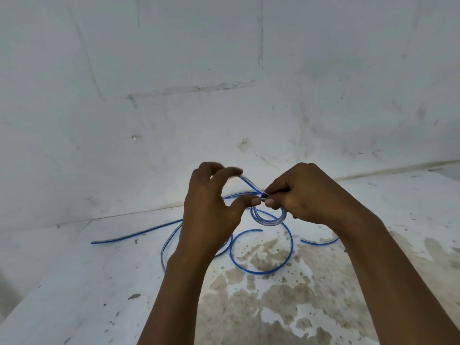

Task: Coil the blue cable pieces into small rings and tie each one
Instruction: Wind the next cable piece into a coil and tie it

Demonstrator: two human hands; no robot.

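Note:
Both hands are raised above the white table. My right hand grips a small ring of blue cable, which hangs below its fingers. The ring's free end slants up to the left, and my left hand pinches it between forefinger and thumb. The left fingertips are blurred. Several loose blue cable pieces lie on the table beneath: a long one at the left, a wide open curve in the middle, and a short piece at the right.
A white wall stands close behind the table. The table's near middle and right are stained with brown patches. Its back edge meets the wall just behind the cables.

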